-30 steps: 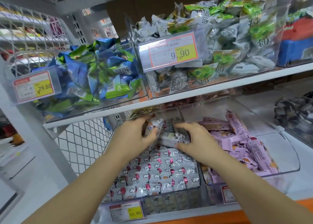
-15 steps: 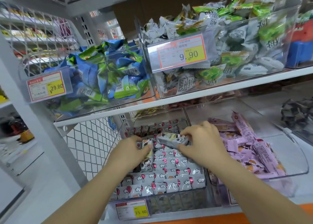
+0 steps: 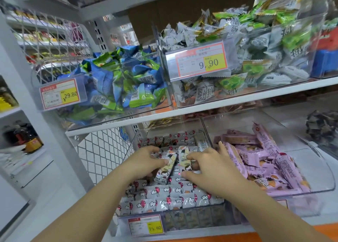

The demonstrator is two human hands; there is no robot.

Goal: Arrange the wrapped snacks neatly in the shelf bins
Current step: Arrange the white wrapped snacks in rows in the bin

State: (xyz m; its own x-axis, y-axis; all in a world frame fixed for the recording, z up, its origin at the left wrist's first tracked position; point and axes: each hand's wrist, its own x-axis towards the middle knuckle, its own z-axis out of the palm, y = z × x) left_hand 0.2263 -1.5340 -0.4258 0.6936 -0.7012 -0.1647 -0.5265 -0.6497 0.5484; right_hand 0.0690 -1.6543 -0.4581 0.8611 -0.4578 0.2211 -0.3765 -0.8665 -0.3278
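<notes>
Lower centre of frame: left hand [image 3: 146, 161] grips grey wrapped snack [image 3: 165, 168]; right hand [image 3: 206, 166] pinches second snack [image 3: 184, 159]. Both are over clear bin [image 3: 201, 219].
Risk: forced insertion tilts packed rows [image 3: 164, 196], causing overlap.
Right grip partly hidden, possibly loose; dropped bar may land among pink packs [image 3: 256, 161].

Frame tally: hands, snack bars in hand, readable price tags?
Hands: 2, left hand, right hand
Held snack bars: 2, left bar, right bar
Readable price tags: 3, 29.80 tag, 9.90 tag, 15.80 tag
Total: 7
</notes>
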